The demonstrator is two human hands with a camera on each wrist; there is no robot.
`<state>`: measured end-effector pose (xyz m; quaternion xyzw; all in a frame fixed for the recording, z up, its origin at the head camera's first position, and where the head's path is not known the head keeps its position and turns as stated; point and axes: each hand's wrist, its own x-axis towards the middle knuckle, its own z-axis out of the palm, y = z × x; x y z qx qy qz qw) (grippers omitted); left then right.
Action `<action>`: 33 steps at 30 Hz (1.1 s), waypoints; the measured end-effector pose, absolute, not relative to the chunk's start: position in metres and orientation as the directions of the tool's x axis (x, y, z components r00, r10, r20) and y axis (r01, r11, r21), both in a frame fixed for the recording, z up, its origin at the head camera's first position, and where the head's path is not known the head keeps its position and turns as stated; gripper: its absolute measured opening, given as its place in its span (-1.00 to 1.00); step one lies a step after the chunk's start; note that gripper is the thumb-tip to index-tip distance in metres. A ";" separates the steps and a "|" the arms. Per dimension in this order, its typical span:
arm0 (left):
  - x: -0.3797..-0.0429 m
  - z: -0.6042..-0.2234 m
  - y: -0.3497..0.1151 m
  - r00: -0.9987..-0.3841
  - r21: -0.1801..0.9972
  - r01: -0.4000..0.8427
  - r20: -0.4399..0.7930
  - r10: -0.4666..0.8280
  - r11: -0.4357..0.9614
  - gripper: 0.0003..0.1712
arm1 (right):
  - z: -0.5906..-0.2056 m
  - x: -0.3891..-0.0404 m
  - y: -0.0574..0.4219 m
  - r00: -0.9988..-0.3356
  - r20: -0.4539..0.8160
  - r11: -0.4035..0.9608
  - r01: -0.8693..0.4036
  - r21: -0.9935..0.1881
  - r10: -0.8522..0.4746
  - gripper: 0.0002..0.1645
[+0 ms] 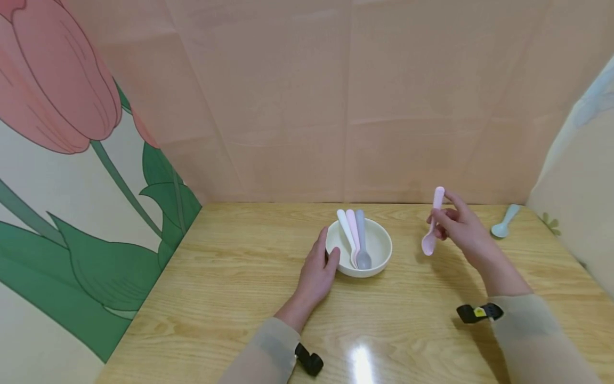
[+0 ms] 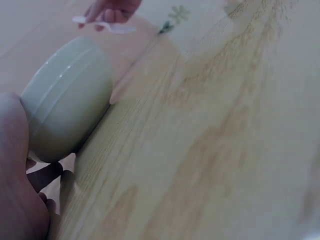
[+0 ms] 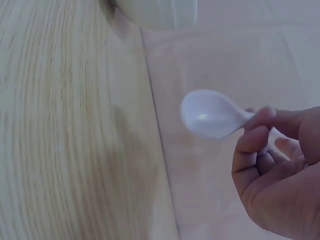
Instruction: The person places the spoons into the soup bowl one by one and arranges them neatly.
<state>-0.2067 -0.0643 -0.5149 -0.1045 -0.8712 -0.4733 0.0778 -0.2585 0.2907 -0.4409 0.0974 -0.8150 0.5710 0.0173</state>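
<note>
A cream bowl [image 1: 381, 242] stands on the table with a white spoon [image 1: 344, 221], a pink spoon [image 1: 352, 221] and a grey-lavender spoon [image 1: 362, 240] leaning in it, handles toward the back. My left hand [image 1: 318, 269] holds the bowl's left side, thumb at the near rim; in the left wrist view some fingers lie low beside the bowl [image 2: 75, 95]. To the right of the bowl, my right hand [image 1: 455, 226] pinches another pink spoon [image 1: 429, 244] by its handle above the table, its scoop pointing down. The right wrist view shows this spoon's scoop [image 3: 210, 115] up close.
A light blue-green spoon [image 1: 501, 229] lies at the table's back right, beyond my right hand. The wooden table [image 1: 230, 277] meets a pinkish cloth backdrop [image 1: 288, 133] at the back. A tulip-printed panel [image 1: 124, 256] borders the left, and a pale panel [image 1: 585, 186] the right.
</note>
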 end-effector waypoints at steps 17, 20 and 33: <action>-0.206 -0.514 -0.064 -0.968 0.811 0.248 0.222 0.113 0.530 -0.24 | -0.429 -0.263 0.261 -0.981 0.163 0.329 -0.188 -0.926 -0.103 -0.10; -0.206 -0.513 -0.064 -0.970 0.812 0.240 0.215 0.110 0.533 -0.25 | -0.426 -0.264 0.253 -0.979 0.176 0.319 -0.200 -0.926 -0.102 -0.11; -0.208 -0.516 -0.063 -0.972 0.810 0.233 0.212 0.102 0.539 -0.26 | -0.421 -0.270 0.222 -0.975 0.185 0.241 -0.210 -0.948 -0.122 -0.15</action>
